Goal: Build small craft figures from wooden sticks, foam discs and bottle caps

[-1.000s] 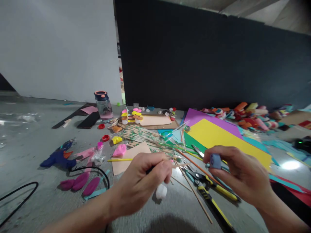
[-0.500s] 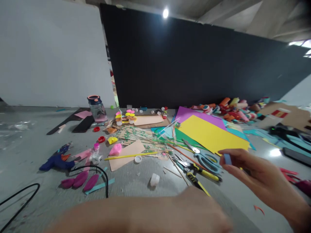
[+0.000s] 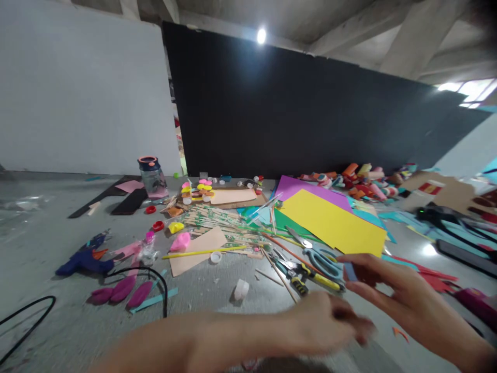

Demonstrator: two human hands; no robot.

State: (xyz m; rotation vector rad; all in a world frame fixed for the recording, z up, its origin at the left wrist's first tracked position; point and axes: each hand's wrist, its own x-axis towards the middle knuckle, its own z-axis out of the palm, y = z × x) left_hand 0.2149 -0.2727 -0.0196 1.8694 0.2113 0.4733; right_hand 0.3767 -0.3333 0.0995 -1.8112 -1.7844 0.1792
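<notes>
Between the thumb and fingers of my right hand (image 3: 392,290) is a small light-blue block (image 3: 350,272), pinched at the right of the view. My left hand (image 3: 324,321) reaches across the front from the left, just below and left of the right hand and apart from it. Its fingers are smeared by motion, and I see nothing clear in them. Blue-handled scissors (image 3: 324,263) lie just behind the right hand's fingertips. Yellow-and-black pliers (image 3: 298,284) rest beyond the left hand. A small whitish translucent lump (image 3: 241,290) sits on the grey table left of them.
Yellow paper (image 3: 334,220) lies over purple and green sheets. Wooden sticks (image 3: 217,220) are heaped mid-table. A blue glue gun (image 3: 87,260) and its black cable (image 3: 166,290) occupy the left. A bottle (image 3: 152,177) stands at the back. Clay-coloured rolls (image 3: 365,181) pile at back right.
My left hand has risen into fuller view, nearer my right hand. The right hand still pinches the light-blue block. The view has tilted up and turned slightly right.
</notes>
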